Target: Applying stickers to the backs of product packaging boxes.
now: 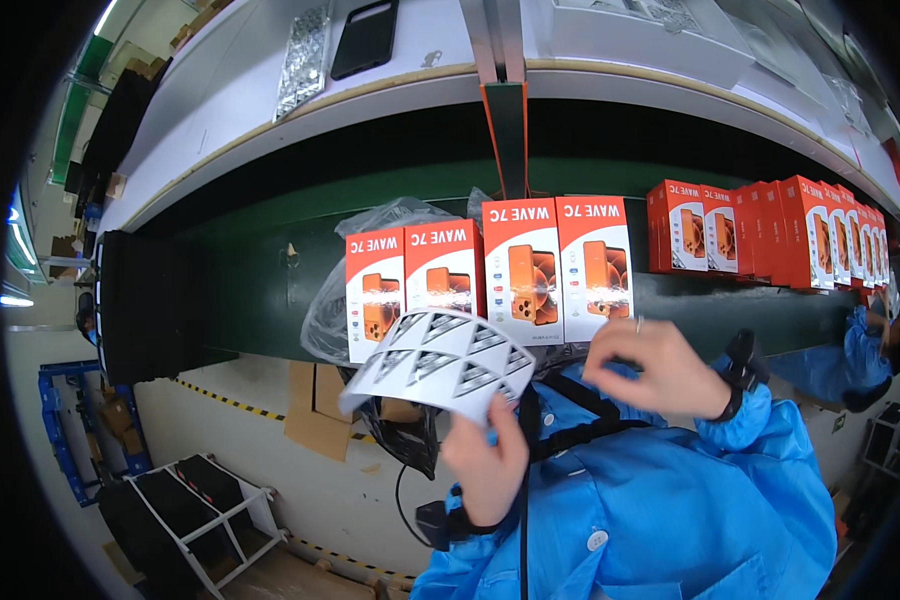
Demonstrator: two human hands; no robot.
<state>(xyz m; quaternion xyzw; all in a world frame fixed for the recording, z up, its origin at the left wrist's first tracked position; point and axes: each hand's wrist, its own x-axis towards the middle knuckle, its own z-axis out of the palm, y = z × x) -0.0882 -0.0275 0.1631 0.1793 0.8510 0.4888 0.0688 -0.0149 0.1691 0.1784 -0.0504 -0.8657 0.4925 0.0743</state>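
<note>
A curved white sheet of black-and-white triangular stickers (448, 352) is pinched at its near edge by my left hand (485, 458), thumb on top. The sheet covers the lower front of the nearest boxes. To its right, my right hand (660, 370) hovers with fingers curled in toward the thumb; whether a small piece is between the fingertips is too small to tell. Just beyond my hands, several red-and-white phone boxes stand side by side, among them a left box (374, 290), a taller middle box (522, 270) and a right box (595, 265).
More red boxes (810, 230) stand in a row at the right of the dark green bench (260, 290). Clear plastic bags (322, 315) lie behind the near boxes. A white shelf (220, 110) above bears a black phone case (365, 38). Another person (850, 350) is at far right.
</note>
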